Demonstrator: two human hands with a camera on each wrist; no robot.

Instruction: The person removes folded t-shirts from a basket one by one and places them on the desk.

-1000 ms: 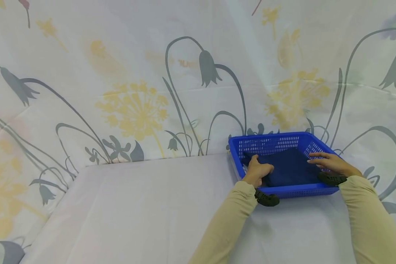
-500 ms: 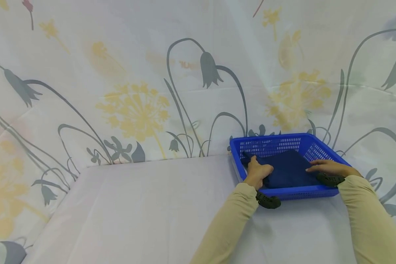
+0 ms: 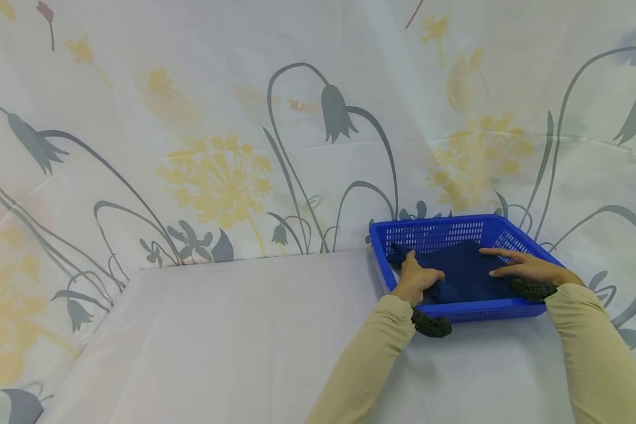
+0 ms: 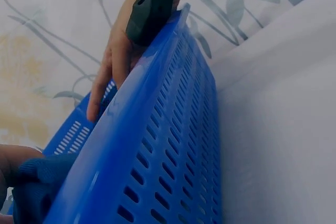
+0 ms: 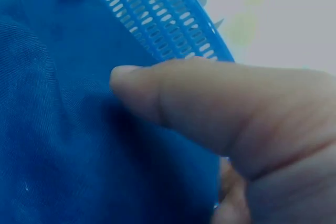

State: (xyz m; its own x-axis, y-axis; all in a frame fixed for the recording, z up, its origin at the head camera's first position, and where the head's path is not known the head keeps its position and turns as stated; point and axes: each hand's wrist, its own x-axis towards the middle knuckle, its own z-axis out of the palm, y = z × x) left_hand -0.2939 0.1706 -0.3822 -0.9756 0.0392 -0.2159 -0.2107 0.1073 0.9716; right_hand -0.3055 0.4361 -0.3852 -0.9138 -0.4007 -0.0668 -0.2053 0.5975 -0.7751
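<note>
A dark blue piece of cloth (image 3: 463,268) lies in a blue plastic basket (image 3: 487,307) with slotted walls. My left hand (image 3: 416,278) reaches over the basket's near left edge and grips the cloth at its left end. In the left wrist view, a bunched fold of the cloth (image 4: 44,179) shows between the left thumb and fingers. My right hand (image 3: 532,268) is over the right part of the basket, fingers and thumb stretched out above the cloth. Close up in the right wrist view, the right thumb (image 5: 173,95) lies straight over the ribbed fabric.
The basket stands on a white-covered table (image 3: 233,341) at its right back, close to a hanging floral sheet (image 3: 297,147). Dark wrist devices sit on both wrists, the left one (image 3: 431,324) just outside the basket's front wall.
The right hand first lowers onto the cloth's right side, then its fingers lift and spread. My left hand stays at the cloth's left end, shifting slightly right.
</note>
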